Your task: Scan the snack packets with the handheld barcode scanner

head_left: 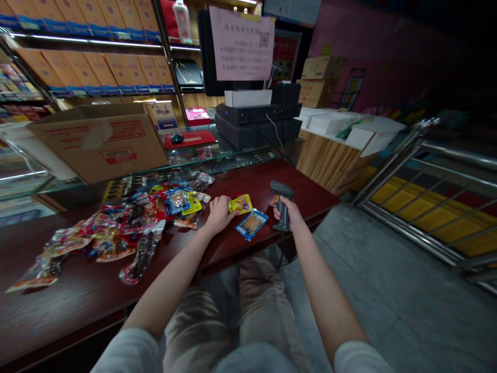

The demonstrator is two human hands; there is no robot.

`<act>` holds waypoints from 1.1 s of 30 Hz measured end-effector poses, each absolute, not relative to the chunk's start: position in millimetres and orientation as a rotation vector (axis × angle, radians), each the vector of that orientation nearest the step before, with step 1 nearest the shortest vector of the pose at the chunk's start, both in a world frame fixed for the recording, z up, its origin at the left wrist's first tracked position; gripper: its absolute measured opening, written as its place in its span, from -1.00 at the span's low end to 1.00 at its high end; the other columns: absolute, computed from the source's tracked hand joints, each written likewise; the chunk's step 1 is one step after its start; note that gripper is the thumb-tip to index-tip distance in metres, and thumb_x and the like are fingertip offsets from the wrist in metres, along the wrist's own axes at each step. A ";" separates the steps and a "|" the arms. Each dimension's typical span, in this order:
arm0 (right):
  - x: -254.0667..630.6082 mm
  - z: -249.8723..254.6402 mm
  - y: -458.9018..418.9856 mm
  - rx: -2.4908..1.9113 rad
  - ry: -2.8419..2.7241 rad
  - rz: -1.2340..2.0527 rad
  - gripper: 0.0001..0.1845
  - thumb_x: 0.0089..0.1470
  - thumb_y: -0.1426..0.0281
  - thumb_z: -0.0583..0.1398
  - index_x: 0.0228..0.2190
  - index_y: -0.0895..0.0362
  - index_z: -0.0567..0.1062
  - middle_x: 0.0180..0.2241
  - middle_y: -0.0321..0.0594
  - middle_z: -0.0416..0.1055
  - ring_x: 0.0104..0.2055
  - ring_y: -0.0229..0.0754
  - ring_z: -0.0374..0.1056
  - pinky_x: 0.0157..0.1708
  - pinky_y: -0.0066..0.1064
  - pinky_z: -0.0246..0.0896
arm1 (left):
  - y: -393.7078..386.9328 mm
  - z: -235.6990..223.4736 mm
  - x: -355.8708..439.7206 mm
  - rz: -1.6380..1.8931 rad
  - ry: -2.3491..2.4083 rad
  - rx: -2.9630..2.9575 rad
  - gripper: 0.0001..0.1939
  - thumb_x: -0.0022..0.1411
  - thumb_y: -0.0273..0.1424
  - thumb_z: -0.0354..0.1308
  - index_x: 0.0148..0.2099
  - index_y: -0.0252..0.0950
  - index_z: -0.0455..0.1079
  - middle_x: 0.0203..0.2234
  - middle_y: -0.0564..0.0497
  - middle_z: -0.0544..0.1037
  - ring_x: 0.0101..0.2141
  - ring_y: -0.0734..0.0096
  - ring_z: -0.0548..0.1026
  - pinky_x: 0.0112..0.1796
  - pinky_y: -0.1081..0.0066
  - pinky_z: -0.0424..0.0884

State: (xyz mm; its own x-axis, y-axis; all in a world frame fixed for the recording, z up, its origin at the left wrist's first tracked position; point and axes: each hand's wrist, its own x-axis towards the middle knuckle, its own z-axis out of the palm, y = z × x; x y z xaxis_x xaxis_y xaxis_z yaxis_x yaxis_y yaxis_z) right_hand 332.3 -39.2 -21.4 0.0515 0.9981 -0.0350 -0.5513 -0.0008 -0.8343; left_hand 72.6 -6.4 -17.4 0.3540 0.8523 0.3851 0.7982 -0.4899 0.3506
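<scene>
knees in beige trousers (248,305) below | left hand (218,213) fingers pinching yellow foil snack packet (240,203) on dark red wooden counter (272,181) | right hand (289,213) fingers wrapped round grey handheld barcode scanner (281,199) | blue-edged snack packet (251,224) lying between hands

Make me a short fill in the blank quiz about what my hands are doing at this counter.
1. The right hand grips a handheld barcode ____.
2. The left hand holds a ____ snack packet.
3. A blue packet lies on the dark red ____ between the hands.
4. The large cardboard box rests on a ____ shelf.

Missing words: scanner; yellow; counter; glass
</scene>
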 end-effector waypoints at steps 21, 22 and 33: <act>289.3 7.8 -80.3 -0.841 -0.976 1.524 -0.64 -0.12 0.23 0.36 -0.33 0.15 0.40 -0.40 -0.24 0.48 -0.72 -0.40 0.19 -0.78 -0.51 0.11 | -1.5 -9.7 32.5 1.442 1.205 2.410 -0.88 0.25 -0.47 -0.02 -0.22 -0.23 0.34 -0.07 -0.11 0.52 0.06 0.24 0.40 0.07 0.15 0.31; 289.0 7.2 -79.3 -0.841 -0.967 1.523 -0.63 -0.12 0.23 0.36 -0.33 0.15 0.40 -0.40 -0.25 0.48 -0.72 -0.40 0.19 -0.78 -0.51 0.11 | -2.3 -9.6 33.5 1.434 1.264 2.333 -0.88 0.24 -0.40 0.05 -0.16 -0.23 0.35 -0.10 -0.11 0.54 -0.02 0.23 0.46 0.03 0.18 0.35; 291.5 -3.8 -83.3 -0.798 -0.885 1.515 -0.67 -0.09 0.24 0.34 -0.31 0.14 0.42 -0.39 -0.28 0.47 -0.72 -0.42 0.15 -0.79 -0.52 0.08 | -2.9 4.9 48.6 1.440 0.990 1.496 -0.48 -0.02 -0.20 0.28 -0.03 -0.27 0.26 -0.16 -0.03 0.55 -0.19 0.31 0.52 -0.12 0.31 0.43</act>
